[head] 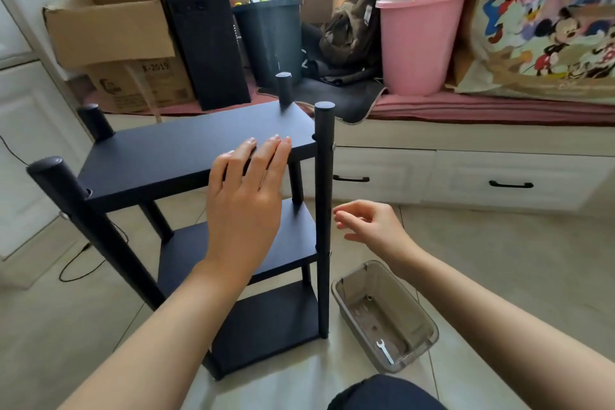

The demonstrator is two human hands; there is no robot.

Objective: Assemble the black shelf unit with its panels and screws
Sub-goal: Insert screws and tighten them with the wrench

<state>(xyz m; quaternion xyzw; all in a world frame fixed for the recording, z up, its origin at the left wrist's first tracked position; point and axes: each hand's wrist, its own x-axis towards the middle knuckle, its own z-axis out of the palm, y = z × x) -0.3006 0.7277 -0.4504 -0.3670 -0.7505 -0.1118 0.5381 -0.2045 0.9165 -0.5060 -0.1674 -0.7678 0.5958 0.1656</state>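
Note:
The black shelf unit [173, 156] stands upright on the tiled floor, with three panels between four round posts. My left hand [246, 196] lies flat on the front edge of the top panel, fingers straight. My right hand [369, 223] hovers in the air just right of the front right post [324, 210], fingers loosely curled, holding nothing. A screw head [332, 146] shows on that post at top-panel height. A clear plastic tray [422, 316] on the floor to the right holds a small silver wrench [384, 351] and a small part.
Behind the shelf a low bench with drawers [466, 176] carries cardboard boxes [109, 30], a black computer tower [203, 33], a dark bin [269, 40] and a pink bucket [419, 40]. A black cable [83, 260] lies on the floor at left. My knee [382, 393] is at bottom.

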